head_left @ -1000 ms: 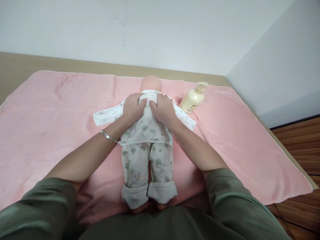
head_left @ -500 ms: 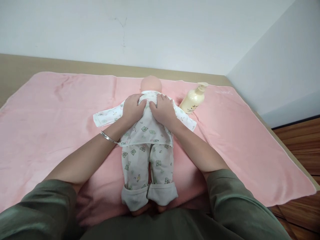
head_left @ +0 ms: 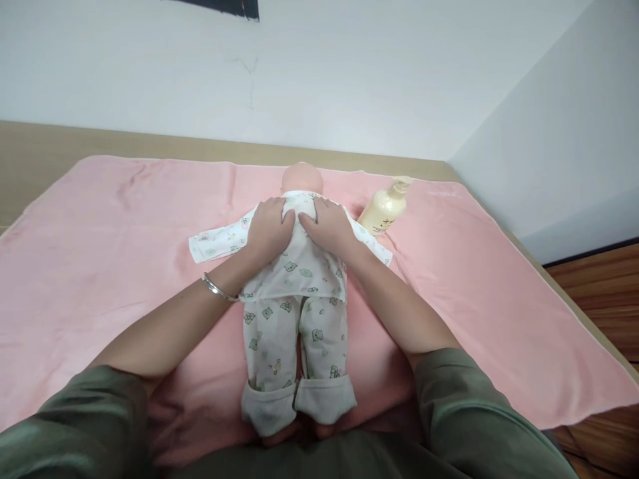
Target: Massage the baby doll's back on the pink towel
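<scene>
A baby doll (head_left: 302, 178) lies face down on a pink blanket (head_left: 124, 219), its head toward the wall. It wears a white patterned top (head_left: 312, 276) and matching trousers (head_left: 272, 339) with turned-up cuffs. My left hand (head_left: 271, 229) rests flat on the left side of its upper back, thumb apart from the fingers. On the right side of the upper back lies my right hand (head_left: 328, 225), also spread, its thumb near the other. Neither hand grips anything. A cream pump bottle (head_left: 384, 209) is just right of the doll's right sleeve.
Behind the blanket runs a strip of light wooden surface (head_left: 190, 146), then a white wall (head_left: 349, 73). A dark object (head_left: 229, 6) shows at the top edge. Brown wood-grain panels (head_left: 604, 286) are at the far right.
The view has tilted up slightly, so the scene sits lower and a dark object shows on the wall. Both hands stay on the doll's back, with the fingers slightly shifted.
</scene>
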Tool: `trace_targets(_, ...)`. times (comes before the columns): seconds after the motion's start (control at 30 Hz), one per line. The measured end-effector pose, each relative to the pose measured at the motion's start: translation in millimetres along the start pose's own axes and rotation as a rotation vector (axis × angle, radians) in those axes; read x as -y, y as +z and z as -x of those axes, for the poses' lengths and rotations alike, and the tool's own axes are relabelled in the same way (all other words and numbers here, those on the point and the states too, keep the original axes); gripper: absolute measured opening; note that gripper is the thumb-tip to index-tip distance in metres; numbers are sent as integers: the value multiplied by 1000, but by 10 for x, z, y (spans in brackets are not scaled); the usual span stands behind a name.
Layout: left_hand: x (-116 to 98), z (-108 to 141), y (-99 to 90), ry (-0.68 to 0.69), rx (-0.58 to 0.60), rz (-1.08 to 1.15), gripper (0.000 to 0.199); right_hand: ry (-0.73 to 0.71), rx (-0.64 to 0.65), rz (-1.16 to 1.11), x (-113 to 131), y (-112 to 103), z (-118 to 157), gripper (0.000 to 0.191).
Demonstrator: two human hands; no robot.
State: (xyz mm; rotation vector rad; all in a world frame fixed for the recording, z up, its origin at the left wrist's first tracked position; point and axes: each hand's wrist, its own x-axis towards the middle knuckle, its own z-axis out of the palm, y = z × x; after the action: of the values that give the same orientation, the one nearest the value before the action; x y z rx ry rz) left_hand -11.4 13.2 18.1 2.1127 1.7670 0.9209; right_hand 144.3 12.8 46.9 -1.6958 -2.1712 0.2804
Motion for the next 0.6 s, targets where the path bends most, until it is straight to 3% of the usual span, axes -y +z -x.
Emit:
trace_targets(0.17,-122,151,89,125,-77,-59,51,30,130,-82,-67,-188,-24,43)
trace_targets(0.47,70,-141,-40,-31,97,44,53,-103,-7,219,150,-13,135,40)
trace_targets(0.6,61,-148,-75,-14,102,25,43,-79,13,150,137,-73,139,38)
